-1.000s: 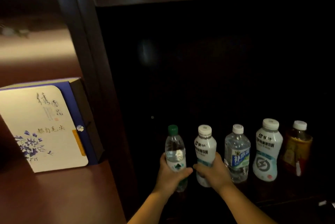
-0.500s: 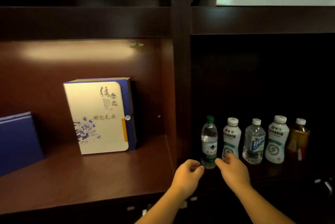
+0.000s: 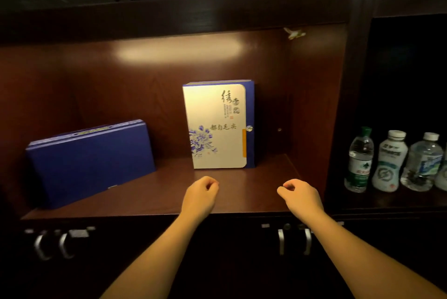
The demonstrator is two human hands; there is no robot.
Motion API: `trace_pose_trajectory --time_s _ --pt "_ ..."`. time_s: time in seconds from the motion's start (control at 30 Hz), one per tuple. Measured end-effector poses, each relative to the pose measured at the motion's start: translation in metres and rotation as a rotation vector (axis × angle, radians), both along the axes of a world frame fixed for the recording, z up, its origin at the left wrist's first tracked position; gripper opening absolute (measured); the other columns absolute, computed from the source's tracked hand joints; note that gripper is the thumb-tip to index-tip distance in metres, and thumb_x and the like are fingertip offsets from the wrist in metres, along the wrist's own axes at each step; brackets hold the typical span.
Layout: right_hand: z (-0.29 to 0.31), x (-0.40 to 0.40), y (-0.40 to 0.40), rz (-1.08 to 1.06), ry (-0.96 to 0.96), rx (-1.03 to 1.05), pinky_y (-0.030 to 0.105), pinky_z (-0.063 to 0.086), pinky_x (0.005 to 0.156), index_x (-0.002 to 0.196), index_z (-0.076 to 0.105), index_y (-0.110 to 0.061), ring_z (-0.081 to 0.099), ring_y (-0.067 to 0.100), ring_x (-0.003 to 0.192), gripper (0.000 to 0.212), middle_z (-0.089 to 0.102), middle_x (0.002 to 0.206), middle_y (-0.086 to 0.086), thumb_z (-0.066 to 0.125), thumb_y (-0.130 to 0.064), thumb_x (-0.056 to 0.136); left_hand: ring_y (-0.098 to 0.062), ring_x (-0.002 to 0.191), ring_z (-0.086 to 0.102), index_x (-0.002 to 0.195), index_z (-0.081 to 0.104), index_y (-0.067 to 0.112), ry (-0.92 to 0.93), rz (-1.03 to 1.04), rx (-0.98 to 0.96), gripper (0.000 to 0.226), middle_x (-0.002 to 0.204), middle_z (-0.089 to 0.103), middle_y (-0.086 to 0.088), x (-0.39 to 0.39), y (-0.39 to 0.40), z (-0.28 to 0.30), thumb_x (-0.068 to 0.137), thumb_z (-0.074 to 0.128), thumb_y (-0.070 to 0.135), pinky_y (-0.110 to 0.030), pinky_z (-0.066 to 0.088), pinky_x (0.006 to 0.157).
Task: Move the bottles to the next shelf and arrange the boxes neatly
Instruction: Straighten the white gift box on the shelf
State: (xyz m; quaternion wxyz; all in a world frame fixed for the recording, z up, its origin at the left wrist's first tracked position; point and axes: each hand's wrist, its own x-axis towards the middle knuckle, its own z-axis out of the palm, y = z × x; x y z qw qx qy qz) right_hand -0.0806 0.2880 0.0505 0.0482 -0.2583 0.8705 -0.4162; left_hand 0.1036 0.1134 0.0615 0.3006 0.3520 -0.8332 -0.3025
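A cream box with blue flowers (image 3: 216, 126) stands upright against the back of the brown shelf (image 3: 242, 192). A dark blue box (image 3: 89, 160) leans at the shelf's left. My left hand (image 3: 199, 195) and my right hand (image 3: 301, 195) hover over the shelf's front edge, fingers loosely curled, holding nothing. In the dark compartment to the right stand a green-capped clear bottle (image 3: 359, 160), a white bottle (image 3: 388, 162) and a clear bottle with a blue label (image 3: 422, 163); more lie beyond the frame's right edge.
A dark vertical divider (image 3: 348, 105) separates the two compartments. Below the shelf are dark cabinet doors with metal handles (image 3: 52, 245) and handles (image 3: 294, 241). An upper shelf board (image 3: 169, 8) runs overhead.
My hands let go of the bottles and drew back left, out of the dark compartment. The view swung left onto the box shelf, so the bottles now sit at the right edge.
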Motion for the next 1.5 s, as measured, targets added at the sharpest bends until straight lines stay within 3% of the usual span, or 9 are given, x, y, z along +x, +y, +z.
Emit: trace_pose_trajectory --time_s 0.37,0.5,0.6,0.7,0.87,1.0,1.07,1.27,1.5 --pt "-0.032 -0.056 -0.096 0.012 -0.096 0.006 0.025 0.04 0.055 0.113 0.069 -0.02 0.055 0.007 0.062 0.034 0.066 0.082 -0.003 0.065 -0.036 0.083 -0.001 0.079 0.054 0.091 0.061 0.029 -0.053 0.19 0.094 0.012 0.093 0.065 0.008 0.028 -0.127 -0.043 0.094 0.049 0.029 -0.022 0.038 0.064" --pt "-0.048 -0.106 -0.145 0.031 -0.186 -0.098 0.031 0.048 0.076 0.126 0.061 -0.015 0.061 0.014 0.079 0.051 0.068 0.115 0.006 0.075 -0.029 0.079 -0.003 0.081 0.054 0.102 0.06 0.028 -0.008 0.207 0.151 0.012 0.105 0.064 0.004 -0.012 -0.18 -0.054 0.092 0.054 0.033 -0.027 0.041 0.072" --pt "-0.057 -0.14 -0.185 0.096 -0.279 -0.182 0.037 0.046 0.096 0.146 0.038 -0.014 0.055 0.027 0.121 0.081 0.051 0.141 0.013 0.08 -0.018 0.077 -0.013 0.101 0.055 0.132 0.047 0.021 0.106 0.172 0.318 0.057 0.12 0.054 0.001 -0.052 -0.215 -0.06 0.083 0.069 0.037 -0.029 0.044 0.081" --pt "-0.065 -0.167 -0.222 0.133 -0.35 -0.204 0.044 0.042 0.105 0.151 0.025 -0.016 0.042 0.029 0.135 0.096 0.04 0.15 0.012 0.082 -0.015 0.074 -0.024 0.126 0.047 0.146 0.028 0.017 0.143 0.132 0.451 0.088 0.143 0.043 -0.007 -0.09 -0.248 -0.071 0.075 0.079 0.031 -0.037 0.043 0.098" --pt "-0.087 -0.199 -0.266 0.224 -0.342 -0.193 0.039 0.044 0.103 0.145 0.038 -0.015 0.053 0.023 0.124 0.085 0.053 0.141 0.009 0.083 -0.009 0.072 -0.026 0.133 0.042 0.15 0.02 0.015 0.038 0.158 0.46 0.1 0.149 0.04 -0.01 -0.13 -0.292 -0.1 0.072 0.081 0.032 -0.04 0.037 0.108" --pt "-0.098 -0.211 -0.276 0.257 -0.255 -0.137 0.031 0.048 0.091 0.13 0.056 -0.021 0.061 0.012 0.1 0.07 0.067 0.114 -0.003 0.086 -0.016 0.068 -0.028 0.125 0.044 0.138 0.042 0.027 -0.175 0.265 0.246 0.077 0.129 0.056 -0.008 -0.147 -0.306 -0.114 0.072 0.072 0.054 -0.04 0.038 0.101" --pt "-0.101 -0.211 -0.275 0.266 -0.211 -0.086 0.031 0.049 0.087 0.132 0.056 -0.023 0.062 0.011 0.099 0.071 0.067 0.11 -0.009 0.086 -0.02 0.068 -0.025 0.121 0.042 0.126 0.05 0.035 -0.283 0.307 0.11 0.062 0.117 0.056 -0.005 -0.15 -0.304 -0.12 0.072 0.065 0.063 -0.038 0.035 0.093" --pt "-0.1 -0.204 -0.273 0.237 -0.117 -0.023 0.023 0.047 0.083 0.136 0.052 -0.028 0.063 0.013 0.109 0.072 0.068 0.119 -0.008 0.083 -0.024 0.071 -0.019 0.118 0.043 0.119 0.051 0.038 -0.26 0.296 0.115 0.056 0.098 0.045 0.008 -0.151 -0.302 -0.119 0.071 0.063 0.065 -0.033 0.032 0.087" --pt "-0.098 -0.19 -0.262 0.147 -0.089 0.008 0.02 0.049 0.076 0.126 0.061 -0.019 0.065 0.011 0.094 0.05 0.07 0.105 -0.007 0.077 -0.027 0.079 -0.018 0.124 0.043 0.129 0.047 0.038 -0.284 0.277 0.149 0.067 0.125 0.052 -0.002 -0.146 -0.299 -0.112 0.07 0.067 0.062 -0.031 0.036 0.098"
